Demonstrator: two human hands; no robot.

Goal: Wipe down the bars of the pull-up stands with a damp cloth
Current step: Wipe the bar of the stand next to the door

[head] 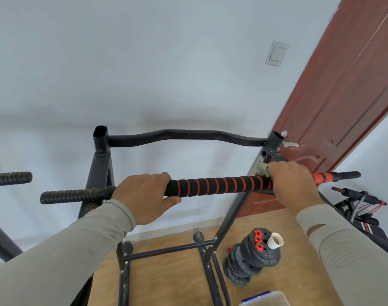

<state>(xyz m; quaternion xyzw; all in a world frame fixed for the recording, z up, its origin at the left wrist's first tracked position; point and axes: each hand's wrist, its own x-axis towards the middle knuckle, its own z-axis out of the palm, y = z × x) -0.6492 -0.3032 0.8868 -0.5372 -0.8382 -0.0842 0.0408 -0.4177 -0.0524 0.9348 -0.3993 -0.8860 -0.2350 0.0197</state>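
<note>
Our right hand (292, 186) curls over the near bar (221, 185), pressing a pale green cloth (262, 168) against it; only a bunched corner of the cloth shows just past the knuckles. Our left hand (144, 195) wraps round the same bar well to the left of the right, fingers over the top and thumb underneath, holding nothing else. Between the two hands runs the black foam grip with its orange spiral; beyond the right hand the bar turns orange and ends in a black tip.

To wipe well, we judge the cloth should wrap round the bar, not just sit on top, and slide along the foam while the left hand steadies the frame. Farther from both hands, the curved black rear bar (184, 135) of the stand looks to need its own pass.
</note>
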